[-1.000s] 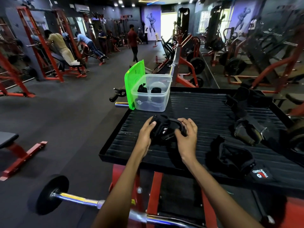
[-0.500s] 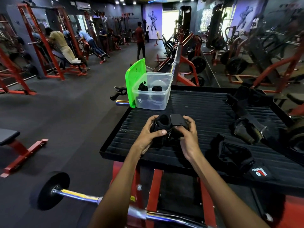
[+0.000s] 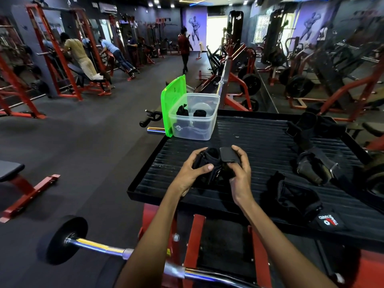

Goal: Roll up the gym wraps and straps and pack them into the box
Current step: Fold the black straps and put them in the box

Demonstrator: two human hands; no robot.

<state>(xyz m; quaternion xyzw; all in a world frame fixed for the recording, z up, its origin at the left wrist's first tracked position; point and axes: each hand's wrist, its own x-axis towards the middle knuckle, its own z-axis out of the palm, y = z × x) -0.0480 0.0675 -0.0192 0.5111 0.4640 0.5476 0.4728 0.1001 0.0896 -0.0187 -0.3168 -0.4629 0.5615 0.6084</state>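
A black gym wrap (image 3: 216, 165) is held over the near half of a black ribbed platform (image 3: 259, 142), gripped from both sides. The left hand (image 3: 192, 171) is curled around the rolled bundle, thumb laid across its front. The right hand (image 3: 239, 171) is closed on the loose flap end, which is pinched between thumb and fingers and stands up over the roll.

At the platform's far left corner a clear plastic box (image 3: 194, 119) is set, its green lid (image 3: 173, 104) propped upright against the box's left side. Two dark rolled items are seen inside it already. More black straps (image 3: 311, 161) are strewn over the platform's right half, and another wrap (image 3: 291, 196) is spread at its near right edge, well apart from the box.

The rolling step appears nearly finished. To be done well, the flap should probably be pulled taut over the roll and pressed flat while the bundle is kept squeezed, so no slack is left before it is carried to the box.
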